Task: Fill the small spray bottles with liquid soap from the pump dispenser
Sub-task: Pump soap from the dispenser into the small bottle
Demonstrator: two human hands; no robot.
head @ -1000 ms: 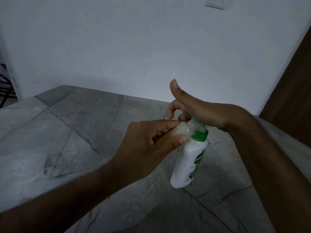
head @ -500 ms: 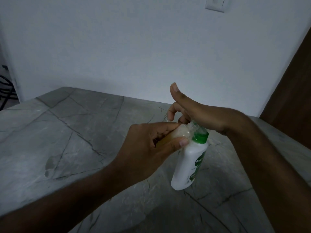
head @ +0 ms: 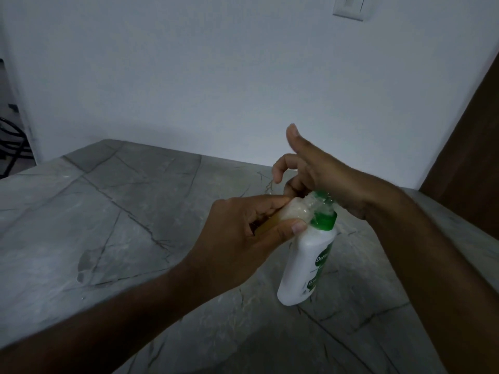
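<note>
Head view, left hand [head: 237,238]: fingers [head: 295,227] closed around a small clear plastic spray bottle [head: 280,215], tilted, part-filled amber, mouth at the nozzle.
Right hand [head: 324,179]: heel pressed on the pump; fingers loosely curled, gripping nothing.
White green-collared pump dispenser [head: 307,265]: upright on grey marbled desk [head: 108,225].
Change: thumb raised since a second ago; pumping judged ongoing.

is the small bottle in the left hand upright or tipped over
Tipped. The left hand holds the small spray bottle nearly on its side, its mouth at the pump dispenser, which stands on the table.
</note>
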